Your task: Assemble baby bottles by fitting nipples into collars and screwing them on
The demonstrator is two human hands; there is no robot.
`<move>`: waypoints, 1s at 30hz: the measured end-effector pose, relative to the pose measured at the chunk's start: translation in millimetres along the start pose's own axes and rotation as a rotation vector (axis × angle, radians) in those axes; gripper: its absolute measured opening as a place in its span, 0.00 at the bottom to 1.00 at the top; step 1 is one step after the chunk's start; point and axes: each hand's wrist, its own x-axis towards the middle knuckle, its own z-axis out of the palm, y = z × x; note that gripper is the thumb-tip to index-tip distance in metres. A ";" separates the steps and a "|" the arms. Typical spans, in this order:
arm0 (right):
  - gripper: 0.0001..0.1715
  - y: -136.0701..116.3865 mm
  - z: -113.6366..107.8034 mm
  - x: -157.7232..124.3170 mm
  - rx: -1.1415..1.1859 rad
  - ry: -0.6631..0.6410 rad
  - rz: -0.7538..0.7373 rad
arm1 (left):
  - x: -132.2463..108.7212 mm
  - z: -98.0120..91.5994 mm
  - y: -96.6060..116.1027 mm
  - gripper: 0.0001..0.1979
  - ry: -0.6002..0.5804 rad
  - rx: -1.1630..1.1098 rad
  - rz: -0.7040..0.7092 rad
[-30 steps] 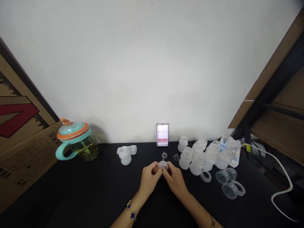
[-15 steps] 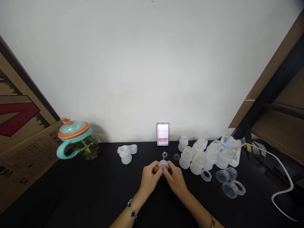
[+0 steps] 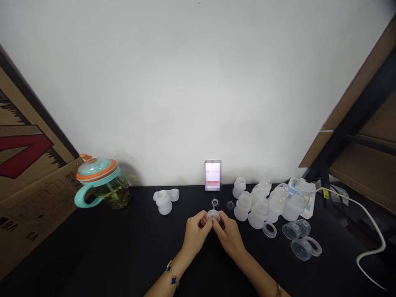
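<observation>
Both hands meet at the middle of the black table. A small round translucent ring-like part (image 3: 213, 214), with a thin tip rising from it, is pinched between them. My left hand (image 3: 196, 229) grips its left side, thumb and fingers closed. On its right side, my right hand (image 3: 228, 232) holds it the same way. Just beyond lie two small clear discs with stems, one straight ahead (image 3: 215, 202) and one to the right (image 3: 230, 204). The undersides of the fingers are hidden.
A phone (image 3: 213, 175) leans on the wall. Several translucent bottles (image 3: 259, 213), a ring (image 3: 269, 229), clear caps (image 3: 300, 249) and a white cable (image 3: 371, 251) lie right. An open bottle (image 3: 163, 203) and a teal-handled jug (image 3: 113, 187) stand left.
Both hands keep their grip on the round part, almost unmoved. The whole view has shifted very slightly.
</observation>
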 end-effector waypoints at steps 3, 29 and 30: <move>0.18 0.8 0.6 0.0 0.003 0.005 -0.004 | 0.2 0.1 0.2 0.16 0.004 0.006 -0.010; 0.18 1.5 1.4 0.7 -0.057 0.027 -0.026 | -0.8 -0.4 1.6 0.17 -0.003 -0.007 -0.003; 0.18 1.7 1.4 0.7 -0.056 0.026 -0.027 | -0.9 -0.4 1.7 0.17 -0.004 -0.010 -0.003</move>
